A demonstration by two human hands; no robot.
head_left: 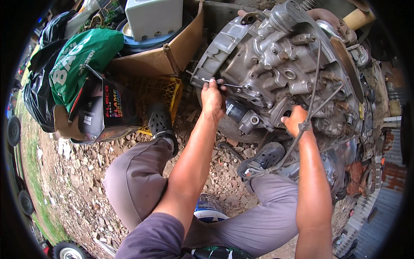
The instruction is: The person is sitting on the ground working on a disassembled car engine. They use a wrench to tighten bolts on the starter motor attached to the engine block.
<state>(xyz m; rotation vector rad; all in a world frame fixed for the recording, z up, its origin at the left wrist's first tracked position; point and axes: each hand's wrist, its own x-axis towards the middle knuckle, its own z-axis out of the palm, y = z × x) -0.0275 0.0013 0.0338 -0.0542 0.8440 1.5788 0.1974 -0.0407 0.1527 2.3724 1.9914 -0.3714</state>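
My left hand (212,98) is closed around a thin silver wrench (233,85), whose far end reaches a small metal fitting (255,95) on the engine. Just below that hand a black oil filter (235,110) sits on the side of the grey metal engine (258,60). My right hand (296,120) is curled against the engine's lower part, thumb by a flange with a round hole (284,108). Its other fingers are mostly hidden, so what they grip does not show. A grey knotted rope (304,126) crosses in front of the right wrist.
Left of the engine stand a cardboard box (170,56) with a white container (153,19), a yellow crate (172,95), a printed box (103,110) and a green bag (84,64). Between my legs is a bucket (209,207). Rubble (86,172) covers the ground; corrugated sheets (384,207) lie right.
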